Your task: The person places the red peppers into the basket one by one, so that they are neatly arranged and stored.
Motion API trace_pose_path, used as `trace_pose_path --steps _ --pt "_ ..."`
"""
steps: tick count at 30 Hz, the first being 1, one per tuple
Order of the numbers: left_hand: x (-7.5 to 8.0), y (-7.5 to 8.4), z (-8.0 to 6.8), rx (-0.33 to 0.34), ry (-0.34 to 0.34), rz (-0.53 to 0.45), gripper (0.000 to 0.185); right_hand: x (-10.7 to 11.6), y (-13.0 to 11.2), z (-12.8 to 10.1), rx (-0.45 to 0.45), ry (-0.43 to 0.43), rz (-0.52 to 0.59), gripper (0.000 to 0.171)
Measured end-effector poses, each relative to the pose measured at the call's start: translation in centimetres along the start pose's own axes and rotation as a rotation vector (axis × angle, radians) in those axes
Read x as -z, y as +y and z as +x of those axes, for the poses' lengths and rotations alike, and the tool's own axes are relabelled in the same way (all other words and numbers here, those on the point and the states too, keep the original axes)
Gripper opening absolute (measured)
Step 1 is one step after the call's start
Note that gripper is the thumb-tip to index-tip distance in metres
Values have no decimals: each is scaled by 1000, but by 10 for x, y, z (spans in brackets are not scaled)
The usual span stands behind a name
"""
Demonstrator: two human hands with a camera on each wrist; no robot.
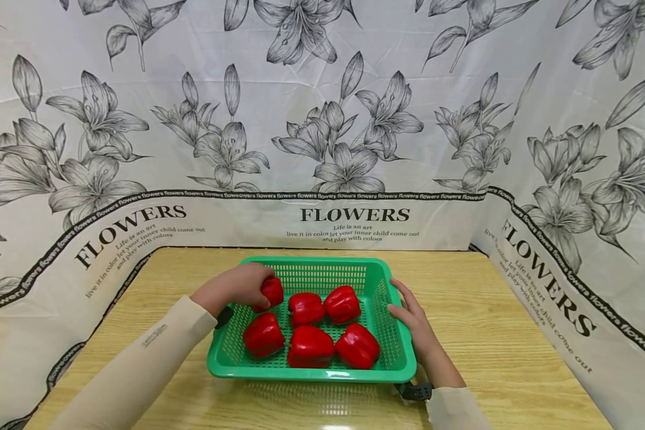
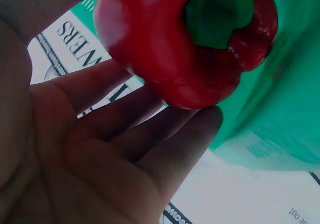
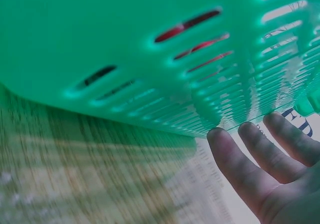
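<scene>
A: What is the basket made of?
B: Green plastic, smooth and slightly glossy, with slotted walls and a perforated floor.

A: And the peppers?
B: Red skin, waxy and shiny, with bright highlights; the one seen up close in the left wrist view has a matt green stem.

A: The table?
B: Light wood-grain surface, smooth with a faint sheen.

A: The backdrop?
B: White printed sheet, creased and matt. The sleeves are beige knit cloth.

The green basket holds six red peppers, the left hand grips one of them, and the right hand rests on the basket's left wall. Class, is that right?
Not quite. The right hand rests on the right wall of the green basket, as the head view shows. The rest stands: six red peppers, with the left hand gripping one red pepper.
</scene>
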State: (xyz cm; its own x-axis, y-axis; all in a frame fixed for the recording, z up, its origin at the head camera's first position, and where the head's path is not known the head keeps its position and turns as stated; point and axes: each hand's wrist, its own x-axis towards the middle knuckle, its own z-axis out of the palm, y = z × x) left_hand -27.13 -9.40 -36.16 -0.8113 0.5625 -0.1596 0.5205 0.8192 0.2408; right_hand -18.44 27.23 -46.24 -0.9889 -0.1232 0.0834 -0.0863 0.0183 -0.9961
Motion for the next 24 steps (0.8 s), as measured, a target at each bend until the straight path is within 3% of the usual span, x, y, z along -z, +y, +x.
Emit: trace_pose_path --steps 12,18,24 --pt "-9 4 14 54 -132 20 53 -1 0 -1 0 -3 -7 60" --pt "-11 7 16 64 -156 25 56 -1 0 -1 0 0 1 60" --pt "-8 4 17 75 -127 42 53 0 0 0 -7 4 -2 60"
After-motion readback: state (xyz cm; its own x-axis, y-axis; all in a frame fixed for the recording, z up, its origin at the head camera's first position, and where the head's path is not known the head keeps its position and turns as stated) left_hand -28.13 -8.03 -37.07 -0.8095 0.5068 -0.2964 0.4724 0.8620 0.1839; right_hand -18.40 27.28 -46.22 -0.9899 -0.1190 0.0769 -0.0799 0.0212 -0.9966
